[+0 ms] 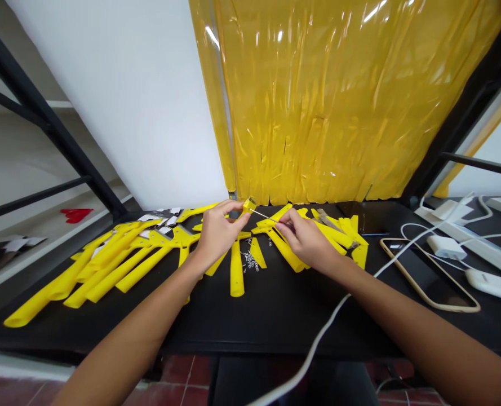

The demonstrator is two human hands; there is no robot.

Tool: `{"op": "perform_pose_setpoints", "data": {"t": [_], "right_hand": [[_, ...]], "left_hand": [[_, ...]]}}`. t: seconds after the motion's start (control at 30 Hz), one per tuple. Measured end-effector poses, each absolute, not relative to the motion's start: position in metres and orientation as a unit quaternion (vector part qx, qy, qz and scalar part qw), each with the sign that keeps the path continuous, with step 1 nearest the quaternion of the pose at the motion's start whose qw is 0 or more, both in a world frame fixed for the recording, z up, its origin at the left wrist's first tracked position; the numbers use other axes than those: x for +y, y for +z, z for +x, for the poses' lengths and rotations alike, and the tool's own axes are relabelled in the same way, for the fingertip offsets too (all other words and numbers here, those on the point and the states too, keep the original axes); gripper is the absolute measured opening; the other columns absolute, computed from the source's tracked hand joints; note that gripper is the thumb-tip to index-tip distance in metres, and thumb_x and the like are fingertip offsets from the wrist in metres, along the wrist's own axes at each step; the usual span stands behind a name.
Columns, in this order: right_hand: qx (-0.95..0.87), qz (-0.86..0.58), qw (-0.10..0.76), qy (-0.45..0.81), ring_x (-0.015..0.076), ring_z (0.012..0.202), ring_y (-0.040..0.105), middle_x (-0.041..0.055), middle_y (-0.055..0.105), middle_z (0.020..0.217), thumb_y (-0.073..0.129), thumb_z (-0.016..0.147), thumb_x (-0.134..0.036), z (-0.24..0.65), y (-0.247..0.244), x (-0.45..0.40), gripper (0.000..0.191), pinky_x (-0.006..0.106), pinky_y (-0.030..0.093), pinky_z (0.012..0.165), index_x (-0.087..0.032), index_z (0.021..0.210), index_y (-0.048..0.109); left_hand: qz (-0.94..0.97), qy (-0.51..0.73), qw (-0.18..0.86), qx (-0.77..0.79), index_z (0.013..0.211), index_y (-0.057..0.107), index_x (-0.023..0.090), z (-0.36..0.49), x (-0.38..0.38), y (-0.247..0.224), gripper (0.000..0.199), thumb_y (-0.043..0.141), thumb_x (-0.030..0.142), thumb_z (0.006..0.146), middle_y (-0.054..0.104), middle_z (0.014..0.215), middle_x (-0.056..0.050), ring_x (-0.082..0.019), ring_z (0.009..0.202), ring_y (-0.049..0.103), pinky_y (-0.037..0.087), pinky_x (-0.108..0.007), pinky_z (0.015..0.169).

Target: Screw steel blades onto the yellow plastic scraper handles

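My left hand [220,225] is closed on a small yellow plastic piece [247,207] with a metallic edge, held above the table; the fingers cover part of it. My right hand [303,237] pinches a thin screwdriver [264,215], whose shaft points left and meets the yellow piece. Any handle is hidden in the palm. Below the hands lie a yellow handle [236,273], a flat yellow plate [257,252] and a scatter of small screws [250,260]. Yellow scraper-like tools [288,251] with wide heads and hollow handles lie under my right hand.
Several similar yellow tools [119,259] are heaped on the left of the black table [275,321]. At right are a phone [431,276], a white charger [446,247] and a power strip [478,234]. A white cable [330,321] crosses my right forearm. A yellow plastic curtain [318,101] hangs behind.
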State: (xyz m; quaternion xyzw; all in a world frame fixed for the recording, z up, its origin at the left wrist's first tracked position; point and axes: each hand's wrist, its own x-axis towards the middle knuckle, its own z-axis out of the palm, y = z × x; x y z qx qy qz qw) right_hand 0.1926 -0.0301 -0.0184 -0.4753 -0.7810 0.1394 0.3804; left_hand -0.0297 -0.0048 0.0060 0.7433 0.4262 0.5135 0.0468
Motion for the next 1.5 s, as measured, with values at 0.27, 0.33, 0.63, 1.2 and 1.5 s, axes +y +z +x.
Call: {"op": "perform_pose_setpoints", "data": {"t": [0.27, 0.33, 0.63, 1.2, 1.5], "right_hand": [[-0.731, -0.494, 0.423, 0.205, 0.0187, 0.067, 0.059, 0.0027, 0.066, 0.076, 0.054, 0.092, -0.047, 0.1874, -0.0166, -0.0347, 0.026, 0.029, 0.040, 0.061, -0.022, 0.091, 0.054], [-0.736, -0.476, 0.422, 0.231, 0.0175, 0.065, 0.057, 0.0022, 0.065, 0.075, 0.057, 0.090, -0.044, 0.1882, -0.0154, -0.0337, 0.024, 0.028, 0.040, 0.060, -0.020, 0.087, 0.056], [-0.739, -0.455, 0.424, 0.259, 0.0192, 0.077, 0.059, 0.0045, 0.067, 0.087, 0.054, 0.093, -0.045, 0.1917, -0.0224, -0.0277, 0.026, 0.031, 0.044, 0.070, -0.020, 0.095, 0.055], [-0.743, -0.457, 0.432, 0.230, 0.0190, 0.074, 0.057, 0.0027, 0.062, 0.078, 0.038, 0.100, -0.048, 0.1933, -0.0207, -0.0281, 0.033, 0.031, 0.041, 0.068, -0.022, 0.090, 0.056], [-0.751, -0.459, 0.433, 0.194, 0.0172, 0.071, 0.055, 0.0017, 0.060, 0.076, 0.037, 0.101, -0.045, 0.1944, -0.0158, -0.0307, 0.035, 0.030, 0.037, 0.066, -0.021, 0.079, 0.050]], "left_hand": [[0.742, 0.526, 0.042, 0.414, 0.093, 0.074, 0.022, -0.0301, -0.0061, -0.0048, 0.011, 0.071, 0.026, 0.084, 0.074, 0.101, -0.004, -0.018, 0.091, 0.070, 0.061, -0.028, 0.067], [0.740, 0.526, 0.040, 0.417, 0.092, 0.074, 0.022, -0.0302, -0.0058, -0.0049, 0.009, 0.071, 0.026, 0.083, 0.074, 0.099, -0.004, -0.018, 0.089, 0.070, 0.061, -0.027, 0.065], [0.741, 0.533, 0.029, 0.407, 0.093, 0.073, 0.022, -0.0296, -0.0082, -0.0038, 0.009, 0.070, 0.025, 0.085, 0.073, 0.099, -0.003, -0.017, 0.090, 0.069, 0.060, -0.026, 0.063], [0.735, 0.544, 0.030, 0.403, 0.094, 0.071, 0.022, -0.0281, -0.0085, -0.0051, 0.010, 0.068, 0.025, 0.085, 0.072, 0.100, -0.004, -0.016, 0.089, 0.069, 0.061, -0.026, 0.065], [0.742, 0.537, 0.030, 0.400, 0.094, 0.071, 0.021, -0.0264, -0.0107, -0.0040, 0.010, 0.067, 0.025, 0.086, 0.071, 0.098, -0.004, -0.015, 0.090, 0.067, 0.060, -0.024, 0.065]]}}
